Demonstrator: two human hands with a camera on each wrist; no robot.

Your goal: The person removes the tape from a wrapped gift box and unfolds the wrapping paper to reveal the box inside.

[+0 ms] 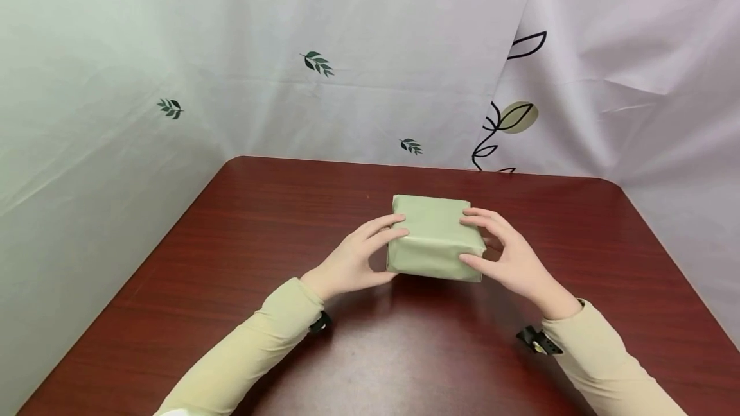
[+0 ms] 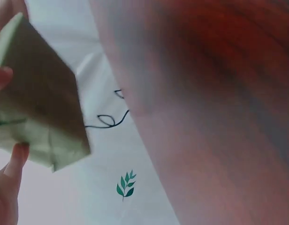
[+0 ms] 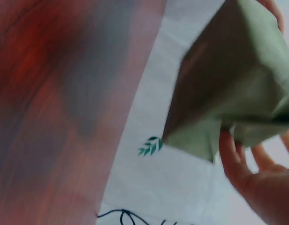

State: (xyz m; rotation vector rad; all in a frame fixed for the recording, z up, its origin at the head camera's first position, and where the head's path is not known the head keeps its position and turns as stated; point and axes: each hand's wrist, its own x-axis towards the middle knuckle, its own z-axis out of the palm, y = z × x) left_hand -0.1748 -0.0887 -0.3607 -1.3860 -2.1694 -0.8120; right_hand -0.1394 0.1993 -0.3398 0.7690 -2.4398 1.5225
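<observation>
A box wrapped in pale green paper (image 1: 433, 230) is held between both hands over the far half of the table. My left hand (image 1: 354, 263) grips its left side, with fingertips at the top edge and the thumb low near the front corner. On the opposite side my right hand (image 1: 516, 263) holds it, fingers along the right end and thumb on the front face. Both wrist views show the shaded underside of the box (image 2: 36, 89), (image 3: 224, 79), lifted off the tabletop. Folded paper flaps show at its ends.
The dark red wooden table (image 1: 231, 262) has rounded far corners. White curtains (image 1: 370, 31) with leaf prints hang behind it and along both sides. A black strap (image 1: 539, 341) sits at the right wrist, and another (image 1: 320, 322) at the left.
</observation>
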